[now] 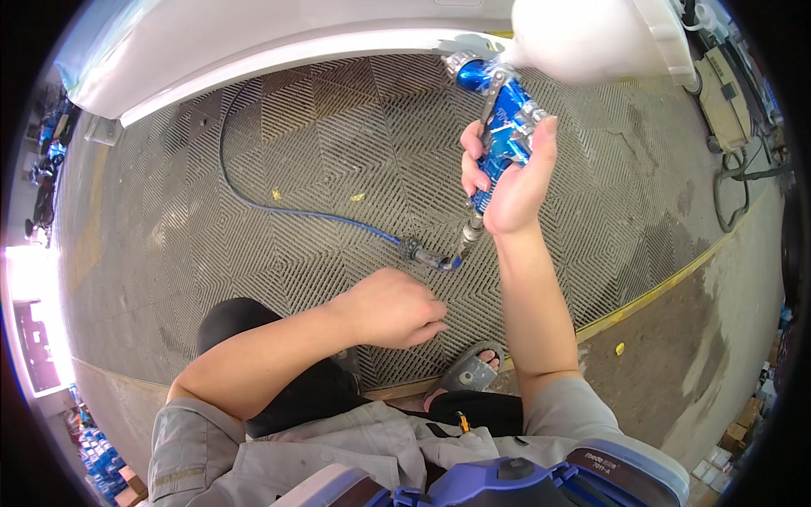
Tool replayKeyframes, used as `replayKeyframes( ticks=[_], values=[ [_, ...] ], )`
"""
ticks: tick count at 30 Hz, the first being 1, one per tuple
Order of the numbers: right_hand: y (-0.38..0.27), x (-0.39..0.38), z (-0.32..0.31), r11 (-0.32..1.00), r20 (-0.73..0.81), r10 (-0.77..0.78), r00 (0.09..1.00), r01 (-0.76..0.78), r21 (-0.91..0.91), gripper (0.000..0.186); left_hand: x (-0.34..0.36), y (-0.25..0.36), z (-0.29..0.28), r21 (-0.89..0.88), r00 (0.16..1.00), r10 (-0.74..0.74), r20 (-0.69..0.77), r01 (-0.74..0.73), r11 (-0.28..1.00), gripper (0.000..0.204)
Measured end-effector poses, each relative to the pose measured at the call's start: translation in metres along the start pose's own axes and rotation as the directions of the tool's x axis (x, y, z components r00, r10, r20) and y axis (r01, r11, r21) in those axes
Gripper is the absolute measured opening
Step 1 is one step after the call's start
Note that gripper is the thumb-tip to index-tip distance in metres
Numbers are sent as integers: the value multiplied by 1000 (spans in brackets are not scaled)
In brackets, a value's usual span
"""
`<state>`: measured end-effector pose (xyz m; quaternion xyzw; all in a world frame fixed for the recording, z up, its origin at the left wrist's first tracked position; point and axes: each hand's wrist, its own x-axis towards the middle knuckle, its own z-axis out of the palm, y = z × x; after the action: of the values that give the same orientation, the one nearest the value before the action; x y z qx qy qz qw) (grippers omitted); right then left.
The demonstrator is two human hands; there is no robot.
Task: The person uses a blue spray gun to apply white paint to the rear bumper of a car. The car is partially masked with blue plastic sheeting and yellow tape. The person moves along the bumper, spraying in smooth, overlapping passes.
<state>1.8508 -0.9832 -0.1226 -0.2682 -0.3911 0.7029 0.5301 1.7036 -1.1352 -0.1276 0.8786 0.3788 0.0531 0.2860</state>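
Note:
My right hand (517, 193) is wrapped round the grip of a blue spray gun (509, 122) and holds it up above the mat. The gun's silver nozzle end points toward the upper left. A large white paint cup (596, 42) sits at its top, cut off by the upper edge of the view. From the bottom of the grip, a metal fitting joins a blue-grey air hose (296, 212) that curves away to the left. In front of my body, my left hand (393, 309) is curled into a loose fist, its back upward, with nothing seen in it.
A glossy white panel (287, 49) runs along the far side, close to the gun's nozzle. Under it lies a grey ridged floor mat (338, 160) with a yellow edge strip (667, 286). A beige box-like unit (724, 100) with hoses stands at the far right. A respirator mask (507, 483) hangs at my chest.

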Motion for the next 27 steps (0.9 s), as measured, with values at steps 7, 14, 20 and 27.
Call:
replayKeyframes(
  ticks=[7, 14, 20, 27],
  values=[
    [-9, 3, -13, 998, -82, -54, 995, 50, -49, 71, -1, -2, 3, 2, 999, 25, -37, -25, 1000, 33],
    [-18, 6, -28, 996, -188, -82, 979, 76, -39, 67, -2, -1, 1, -10, 997, -23, -69, 23, 1000, 31],
    [-23, -14, -12, 996, -272, -52, 961, 70, 58, 72, 18, 2, -10, -733, 824, -489, -287, 140, 666, 19],
    [-35, -46, 15, 953, -84, 25, 996, 2, 303, 81, 32, -6, -17, -989, 818, -566, -98, -15, 149, 29]
  ],
)
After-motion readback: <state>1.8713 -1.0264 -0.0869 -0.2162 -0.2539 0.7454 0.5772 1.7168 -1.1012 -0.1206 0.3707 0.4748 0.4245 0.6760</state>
